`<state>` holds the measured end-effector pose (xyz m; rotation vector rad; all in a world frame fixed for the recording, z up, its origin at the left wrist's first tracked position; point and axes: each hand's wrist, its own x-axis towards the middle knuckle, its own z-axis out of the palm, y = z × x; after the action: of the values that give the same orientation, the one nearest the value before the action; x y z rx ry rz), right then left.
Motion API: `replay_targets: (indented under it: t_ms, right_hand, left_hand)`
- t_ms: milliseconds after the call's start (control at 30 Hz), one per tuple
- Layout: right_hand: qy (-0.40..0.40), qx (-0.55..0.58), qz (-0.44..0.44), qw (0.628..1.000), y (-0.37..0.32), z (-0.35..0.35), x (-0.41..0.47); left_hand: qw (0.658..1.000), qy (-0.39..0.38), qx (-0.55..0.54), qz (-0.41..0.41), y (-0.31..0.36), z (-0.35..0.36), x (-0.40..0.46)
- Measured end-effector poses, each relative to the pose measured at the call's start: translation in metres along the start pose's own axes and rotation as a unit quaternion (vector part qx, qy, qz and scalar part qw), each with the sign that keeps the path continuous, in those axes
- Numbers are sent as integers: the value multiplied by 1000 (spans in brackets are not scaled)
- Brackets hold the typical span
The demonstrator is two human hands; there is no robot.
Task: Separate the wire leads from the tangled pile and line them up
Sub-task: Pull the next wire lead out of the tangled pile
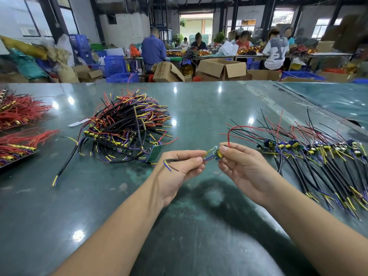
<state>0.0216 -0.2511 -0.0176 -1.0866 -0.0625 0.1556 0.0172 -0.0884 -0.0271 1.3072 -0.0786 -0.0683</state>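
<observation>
Both hands are raised over the near middle of the green desk (199, 108) and hold one lead (209, 156) between them. The left hand (179, 166) pinches its black cable between thumb and curled fingers, and the cable's blue and yellow ends stick out to the left of the fist. The right hand (243, 166) pinches the small board (218, 154) at the other end of the lead between thumb and fingers; a red wire (231, 132) loops up from that board and thin black wires run off to the right. The two hands are close together, nearly touching. To the far left of the hands lies the pile (127, 124), a tangle of black, red, yellow and purple wires with boards in it, and one black cable trails from it toward the near left. On the right, the row (318, 156) of separated leads lies side by side, boards far, black cables pointing near. Red bundles (20, 114) sit at the left edge of the desk. Beyond the desk, people sit at other tables among cardboard boxes (221, 68) and blue crates (114, 65).
</observation>
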Motion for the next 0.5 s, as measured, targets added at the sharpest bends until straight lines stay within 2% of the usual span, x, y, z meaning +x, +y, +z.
replay_targets:
  t_ms: [333, 500]
  right_hand:
    - [6, -108, 5, 994, 12, 6, -4]
    - [17, -103, -41, 994, 12, 7, -3]
  left_hand:
    - [1000, -22, 11, 18, -2, 1, -1]
    - [998, -14, 51, 12, -3, 1, -1]
